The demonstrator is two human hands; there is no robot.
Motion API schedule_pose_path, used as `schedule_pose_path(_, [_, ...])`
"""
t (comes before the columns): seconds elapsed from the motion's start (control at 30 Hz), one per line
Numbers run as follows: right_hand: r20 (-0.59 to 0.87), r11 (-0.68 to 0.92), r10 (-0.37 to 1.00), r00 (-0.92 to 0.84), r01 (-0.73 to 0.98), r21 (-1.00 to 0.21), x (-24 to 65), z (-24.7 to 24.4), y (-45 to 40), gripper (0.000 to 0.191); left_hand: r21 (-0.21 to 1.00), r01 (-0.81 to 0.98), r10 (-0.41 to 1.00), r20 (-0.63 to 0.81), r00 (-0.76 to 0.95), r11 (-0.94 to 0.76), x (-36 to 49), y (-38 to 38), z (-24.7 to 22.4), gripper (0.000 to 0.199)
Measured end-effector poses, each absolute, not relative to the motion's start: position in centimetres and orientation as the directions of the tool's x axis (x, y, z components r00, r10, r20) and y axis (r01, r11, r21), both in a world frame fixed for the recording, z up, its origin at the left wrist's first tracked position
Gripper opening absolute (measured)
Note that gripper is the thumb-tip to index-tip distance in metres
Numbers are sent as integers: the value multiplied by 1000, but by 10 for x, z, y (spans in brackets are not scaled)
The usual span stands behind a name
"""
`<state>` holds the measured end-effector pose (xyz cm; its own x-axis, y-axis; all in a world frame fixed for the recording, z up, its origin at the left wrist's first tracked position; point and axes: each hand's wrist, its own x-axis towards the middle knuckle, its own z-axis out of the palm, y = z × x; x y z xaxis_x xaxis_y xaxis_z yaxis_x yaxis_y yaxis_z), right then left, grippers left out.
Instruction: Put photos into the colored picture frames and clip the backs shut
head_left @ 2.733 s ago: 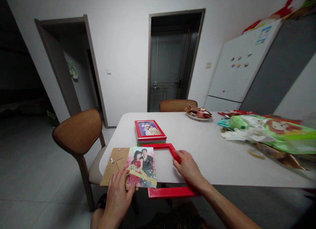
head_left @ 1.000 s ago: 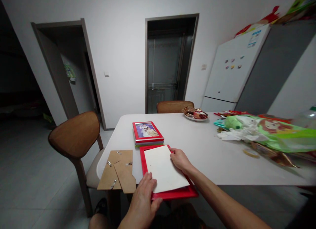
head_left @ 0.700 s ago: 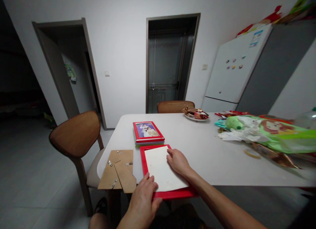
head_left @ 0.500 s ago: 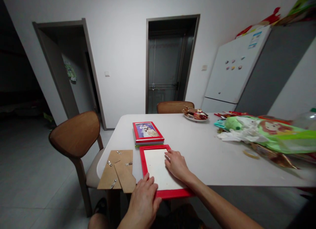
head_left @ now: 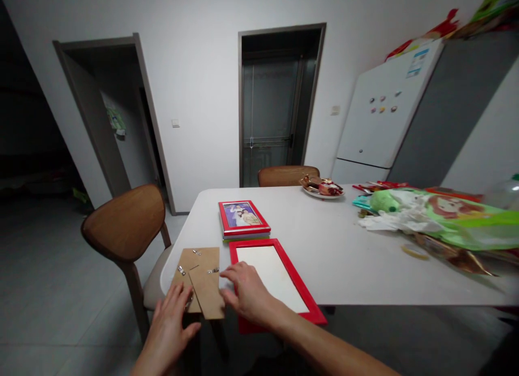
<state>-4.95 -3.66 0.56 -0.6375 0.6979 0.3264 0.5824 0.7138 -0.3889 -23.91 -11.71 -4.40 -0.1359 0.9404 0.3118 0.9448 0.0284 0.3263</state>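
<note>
A red picture frame (head_left: pixel 292 276) lies at the table's near edge, a white sheet (head_left: pixel 265 262) inside it. Left of it rests a brown backing board (head_left: pixel 207 292) with metal clips and a stand flap, its near end jutting past the table edge. My left hand (head_left: pixel 170 319) is at the board's lower left side, fingers stretched and thumb apart. Over the frame's left side is my right hand (head_left: pixel 247 289), its fingers apart and reaching to the board's right edge; whether they touch it I cannot tell. Behind lies a stack of framed pictures (head_left: pixel 244 218), a photo on top.
A plate (head_left: pixel 324 194) with wrapped items stands at the table's far side. Green plastic packaging (head_left: pixel 454 219), crumpled tissue (head_left: pixel 405 216) and a tape roll (head_left: pixel 414 252) lie on the right. Wooden chairs (head_left: pixel 125 222) stand left and behind the table (head_left: pixel 340 246).
Both hands have left the red frame and moved left to the backing board. My right hand now crosses over the frame's left side.
</note>
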Motion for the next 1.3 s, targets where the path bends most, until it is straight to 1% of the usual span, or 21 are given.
schedule_pose_path(0.03, [313,729,681,-662,571,-377,-59,4,-42,33,308,949,931,325,-168,64,-249,-116,-50,55])
schedule_pose_path(0.07, [302,739,669,-679,569,-360,-68,2,-47,36,297,952,921,350,-173,66,-256,-114,-56,53])
schedule_pose_path(0.13, [289,746,664,-690,581,-326,-81,-4,-52,43,296,954,898,408,-166,42,-264,-109,-67,48])
schedule_pose_path(0.2, [278,736,675,-684,597,-319,-88,-8,-53,47,306,952,883,443,-156,14,-265,-105,-73,45])
schedule_pose_path(0.27, [273,722,687,-674,591,-359,-90,-10,-52,46,318,948,878,453,-157,6,-261,-104,-74,43])
schedule_pose_path(0.4, [325,682,717,-617,520,-515,-76,-2,-48,49,332,943,856,495,-148,-29,-246,-107,-64,41])
schedule_pose_path(0.47, [358,674,721,-593,482,-559,-58,4,-47,50,319,944,851,516,-96,-87,-231,-108,-55,41])
schedule_pose_path(0.57, [383,667,727,-569,454,-591,-23,14,-45,48,311,930,858,514,7,-194,-200,-105,-44,42])
schedule_pose_path(0.67, [362,641,751,-553,479,-599,17,18,-42,47,345,894,867,491,89,-287,-164,-99,-35,43])
schedule_pose_path(0.77, [344,632,764,-547,525,-570,51,16,-38,45,389,856,890,425,161,-341,-133,-91,-27,44])
schedule_pose_path(0.87, [338,628,772,-538,568,-532,71,8,-32,43,411,849,927,308,214,-333,-114,-86,-19,46])
schedule_pose_path(0.97, [332,616,785,-523,606,-504,76,-3,-27,42,390,871,950,211,232,-299,-108,-83,-16,48])
schedule_pose_path(1.13, [346,615,788,-510,627,-477,67,-12,-28,40,344,897,958,169,233,-279,-114,-84,-15,48])
schedule_pose_path(1.3, [323,595,803,-501,642,-483,66,-8,-33,39,351,887,954,122,274,-299,-119,-87,-8,49])
